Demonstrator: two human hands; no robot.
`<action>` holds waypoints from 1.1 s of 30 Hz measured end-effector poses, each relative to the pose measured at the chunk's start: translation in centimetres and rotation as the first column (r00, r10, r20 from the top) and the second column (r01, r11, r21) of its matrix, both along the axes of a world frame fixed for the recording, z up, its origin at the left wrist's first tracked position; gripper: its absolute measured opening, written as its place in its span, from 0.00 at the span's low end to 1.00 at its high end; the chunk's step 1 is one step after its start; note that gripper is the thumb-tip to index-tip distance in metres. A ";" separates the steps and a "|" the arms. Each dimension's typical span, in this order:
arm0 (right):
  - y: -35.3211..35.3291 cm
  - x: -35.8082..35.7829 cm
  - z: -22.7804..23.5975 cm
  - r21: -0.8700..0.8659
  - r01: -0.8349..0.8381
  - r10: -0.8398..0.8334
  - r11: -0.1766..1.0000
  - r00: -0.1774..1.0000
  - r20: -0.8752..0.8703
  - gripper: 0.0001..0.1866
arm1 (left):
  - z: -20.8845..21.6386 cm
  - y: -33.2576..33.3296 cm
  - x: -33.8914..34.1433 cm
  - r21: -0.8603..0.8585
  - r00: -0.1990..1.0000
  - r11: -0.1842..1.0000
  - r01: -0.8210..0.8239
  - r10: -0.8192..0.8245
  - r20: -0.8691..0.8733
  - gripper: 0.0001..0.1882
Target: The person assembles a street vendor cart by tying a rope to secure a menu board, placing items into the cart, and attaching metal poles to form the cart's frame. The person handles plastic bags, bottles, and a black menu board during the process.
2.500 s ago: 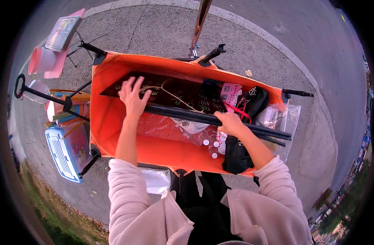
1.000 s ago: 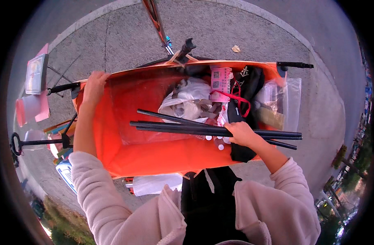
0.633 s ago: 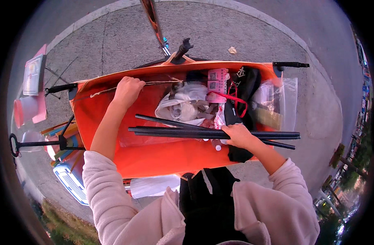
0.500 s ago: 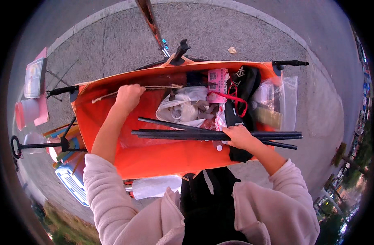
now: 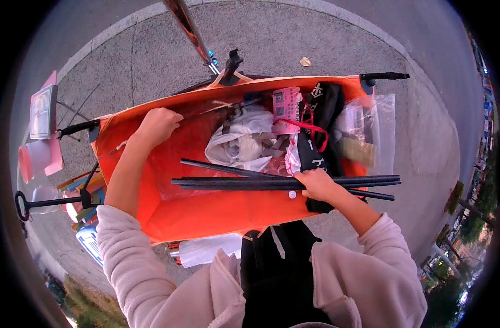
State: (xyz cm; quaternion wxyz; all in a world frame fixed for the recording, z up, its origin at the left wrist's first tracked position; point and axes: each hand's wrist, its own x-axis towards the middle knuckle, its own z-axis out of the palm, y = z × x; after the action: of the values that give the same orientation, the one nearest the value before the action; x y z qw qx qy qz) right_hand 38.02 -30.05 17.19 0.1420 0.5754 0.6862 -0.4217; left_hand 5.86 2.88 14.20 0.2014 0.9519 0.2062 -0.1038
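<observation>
An orange fabric wagon [image 5: 222, 221] stands open in front of me. Over its right half, my right hand [image 5: 316, 183] is closed around a bundle of black rods [image 5: 228, 183] lying crosswise. One rod slants away from the others. At the far left inside the wagon, my left hand [image 5: 160, 126] has its fingers closed on a thin pale stick [image 5: 120, 146], whose ends show on either side of the hand. Between the hands lies a crumpled white bag [image 5: 239, 142]. Right of it are a pink printed card [image 5: 285, 109] and a black bag [image 5: 332, 109] with red straps.
A clear plastic bag [image 5: 382, 134] hangs over the wagon's right end. Black handles [image 5: 384, 76] stick out at its corners, and a shiny pole [image 5: 187, 27] rises beyond the far side. Left of the wagon are a framed picture [image 5: 43, 112] and a pink tub [image 5: 31, 159].
My left hand has moved slightly left and nearer, and the thin stick has shifted left with it. The right hand still grips the rods.
</observation>
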 end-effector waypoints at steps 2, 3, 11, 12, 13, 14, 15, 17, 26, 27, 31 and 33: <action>0.0 -0.1 -0.1 0.017 0.019 -0.019 1.000 1.000 0.002 0.25 | -0.1 0.8 1.0 -0.005 1.000 1.000 0.009 -0.009 -0.008 0.05; 0.1 -0.1 -0.1 0.005 0.027 -0.027 1.000 1.000 0.003 0.23 | -0.5 1.2 1.4 0.007 1.000 1.000 -0.005 0.005 0.010 0.05; 1.1 -1.9 -3.1 -0.022 0.108 -0.109 0.994 0.991 -0.079 0.19 | 2.3 -1.8 4.7 0.392 0.856 0.797 -0.459 0.278 0.436 0.11; 1.0 -2.1 -3.7 -0.018 0.128 -0.129 0.992 0.988 -0.088 0.18 | 3.1 -3.5 4.5 0.231 0.781 0.813 -0.534 0.369 0.504 0.10; 1.5 -2.3 -3.4 -0.028 0.135 -0.137 0.991 0.986 -0.095 0.18 | 3.8 -5.8 4.1 0.055 0.694 0.809 -0.585 0.464 0.550 0.09; 1.7 -2.4 -2.9 -0.043 0.161 -0.165 0.986 0.983 -0.086 0.17 | 3.7 -8.9 3.6 -0.236 0.543 0.755 -0.612 0.618 0.569 0.07; 1.7 -2.3 -2.5 -0.014 0.185 -0.185 0.983 0.972 -0.145 0.17 | 4.8 -12.7 3.2 -0.501 0.414 0.534 -0.681 0.845 0.338 0.08; 1.5 -2.4 -2.3 0.087 0.187 -0.167 0.979 0.966 -0.195 0.17 | 4.1 -20.6 0.4 -0.734 0.157 -0.060 -0.677 0.962 -0.223 0.15; 3.0 -7.8 7.0 0.045 0.125 -0.094 0.991 0.900 -0.425 0.20 | 4.8 -34.6 9.8 -0.773 0.075 -0.351 0.528 0.926 -0.369 0.38; 3.1 -9.3 7.4 0.113 0.109 -0.050 0.988 0.900 -0.432 0.20 | 4.0 -34.7 8.6 -0.766 0.054 -0.359 0.534 0.918 -0.392 0.37; 2.2 -10.7 8.1 0.098 0.234 -0.173 0.967 0.891 -0.419 0.15 | 4.0 -34.6 7.0 -0.786 -0.025 -0.335 0.519 0.914 -0.406 0.37; 2.8 -10.7 9.8 0.024 0.222 -0.191 0.975 0.884 -0.426 0.16 | 3.6 -34.5 6.2 -0.780 -0.020 -0.359 0.513 0.903 -0.429 0.39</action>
State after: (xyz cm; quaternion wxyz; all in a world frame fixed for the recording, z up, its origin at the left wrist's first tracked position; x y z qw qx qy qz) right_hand 27.35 -27.26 27.02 -0.0759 0.5455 0.6500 -0.5237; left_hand 12.05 -31.62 17.78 0.8374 0.0143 0.3233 0.4405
